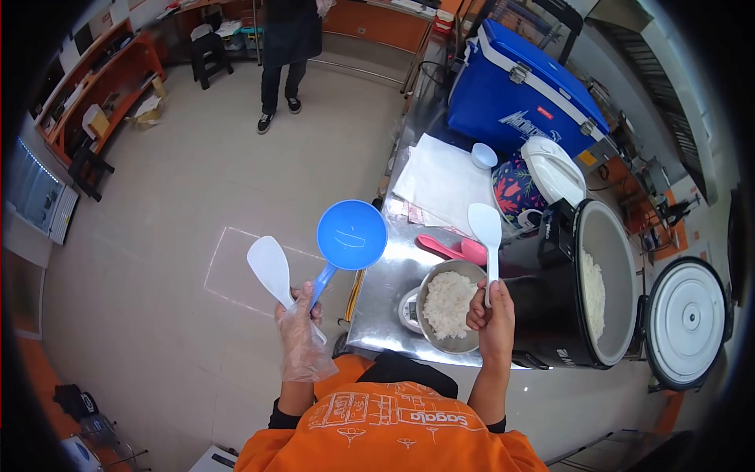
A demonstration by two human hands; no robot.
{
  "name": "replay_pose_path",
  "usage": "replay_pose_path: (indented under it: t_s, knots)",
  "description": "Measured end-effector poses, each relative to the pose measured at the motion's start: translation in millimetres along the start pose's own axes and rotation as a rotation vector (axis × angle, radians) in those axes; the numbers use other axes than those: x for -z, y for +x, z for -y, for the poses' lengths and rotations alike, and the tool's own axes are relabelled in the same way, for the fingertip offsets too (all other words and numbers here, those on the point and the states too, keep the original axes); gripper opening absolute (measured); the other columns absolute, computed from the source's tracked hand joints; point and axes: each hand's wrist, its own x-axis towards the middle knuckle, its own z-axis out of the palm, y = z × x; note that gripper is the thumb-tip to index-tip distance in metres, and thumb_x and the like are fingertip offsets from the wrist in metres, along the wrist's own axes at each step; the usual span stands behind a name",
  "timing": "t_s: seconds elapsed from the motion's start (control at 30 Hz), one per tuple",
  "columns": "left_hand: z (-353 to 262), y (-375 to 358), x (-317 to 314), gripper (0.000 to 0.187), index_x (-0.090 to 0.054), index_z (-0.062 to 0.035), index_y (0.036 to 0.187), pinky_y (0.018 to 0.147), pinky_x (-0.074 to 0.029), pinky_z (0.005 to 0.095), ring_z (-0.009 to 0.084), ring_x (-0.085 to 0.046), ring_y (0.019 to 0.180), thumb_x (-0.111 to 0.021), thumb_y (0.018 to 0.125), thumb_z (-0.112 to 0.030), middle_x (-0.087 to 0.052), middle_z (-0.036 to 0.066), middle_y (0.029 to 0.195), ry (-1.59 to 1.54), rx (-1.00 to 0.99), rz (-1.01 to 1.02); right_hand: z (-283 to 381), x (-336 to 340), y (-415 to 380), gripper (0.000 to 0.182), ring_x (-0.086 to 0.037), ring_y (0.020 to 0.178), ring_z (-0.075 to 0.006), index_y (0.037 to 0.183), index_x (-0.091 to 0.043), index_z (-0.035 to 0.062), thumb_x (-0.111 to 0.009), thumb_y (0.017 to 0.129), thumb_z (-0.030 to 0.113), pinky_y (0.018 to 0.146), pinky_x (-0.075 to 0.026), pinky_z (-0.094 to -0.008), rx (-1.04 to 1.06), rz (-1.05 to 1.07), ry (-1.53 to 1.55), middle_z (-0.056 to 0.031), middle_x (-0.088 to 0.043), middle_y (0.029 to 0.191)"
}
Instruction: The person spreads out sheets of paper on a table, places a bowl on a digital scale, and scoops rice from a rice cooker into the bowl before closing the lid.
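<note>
My left hand point(300, 330), in a clear plastic glove, is closed around the handles of a blue scoop point(351, 234) and a white rice paddle point(270, 266), both raised beside the table over the floor. In my bare right hand point(494, 318) a second white rice paddle point(486, 224) stands upright, gripped by its handle. Just left of that hand, a metal bowl point(429, 277) of cooked rice point(452, 305) rests on a white kitchen scale point(408, 309). To the right, the black rice cooker point(543, 291) is open with rice point(593, 299) inside, its lid point(687, 315) swung outward.
On the metal table point(377, 315) lie a pink spoon-like utensil point(440, 246) and white paper sheets point(444, 179). A small light-blue bowl point(484, 156), a floral container point(515, 189) and a blue cooler box point(527, 90) stand behind. Across the room stands another person point(289, 47).
</note>
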Motion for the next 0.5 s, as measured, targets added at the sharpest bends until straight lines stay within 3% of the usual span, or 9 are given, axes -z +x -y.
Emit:
replay_pose_path:
  t_s: [0.33,0.5]
  knots:
    - [-19.4,8.8,6.2,0.024,-0.045,-0.0116,0.087,0.044,-0.035,0.0155,0.0048,-0.045,0.052,-0.068,0.086,-0.019,-0.052,0.001,0.070,-0.034,-0.039,0.036,-12.6,-10.9,4.9,0.028,-0.027,0.046,-0.0047,0.106,-0.048,0.0079,-0.036,0.101,0.033,0.043,-0.024,-0.0193,-0.038,-0.042,0.073,0.0023,-0.032,0.058]
    - [-12.7,17.2,19.5,0.023,-0.043,-0.0116,0.086,0.045,-0.034,0.0175,0.0059,-0.044,0.052,-0.066,0.087,-0.017,-0.052,0.001,0.071,-0.051,-0.007,0.066,-17.6,-11.2,11.0,0.024,-0.028,0.046,-0.0064,0.111,-0.048,0.0071,-0.042,0.096,0.024,0.042,-0.024,-0.0208,-0.060,-0.025,0.143,0.0013,-0.033,0.058]
